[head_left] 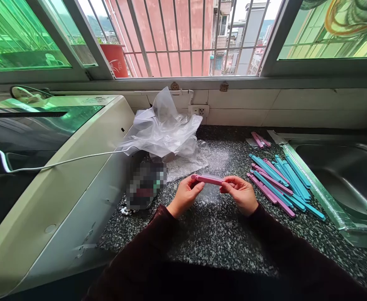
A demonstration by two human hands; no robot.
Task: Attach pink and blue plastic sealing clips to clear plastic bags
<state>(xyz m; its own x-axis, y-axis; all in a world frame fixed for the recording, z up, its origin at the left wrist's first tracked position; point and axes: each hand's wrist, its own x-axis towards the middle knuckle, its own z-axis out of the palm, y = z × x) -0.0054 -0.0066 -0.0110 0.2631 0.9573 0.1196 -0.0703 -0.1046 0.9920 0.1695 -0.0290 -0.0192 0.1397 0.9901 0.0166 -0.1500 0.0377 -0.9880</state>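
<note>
A pink bag-sealing clip is held level above the countertop, one end in each hand. My left hand pinches its left end between thumb and fingers. Its right end is gripped by my right hand, thumb on the near side. Clear plastic shows just below the clip; whether it is caught in the clip I cannot tell. To the right of my right hand lies a loose pile of blue clips and pink clips, all long and narrow.
Crumpled clear plastic bags lie at the back, beside a wall socket. A blurred dark object is left of my hands. A large pale machine borders the left, a metal sink the right. More pink clips lie behind the pile.
</note>
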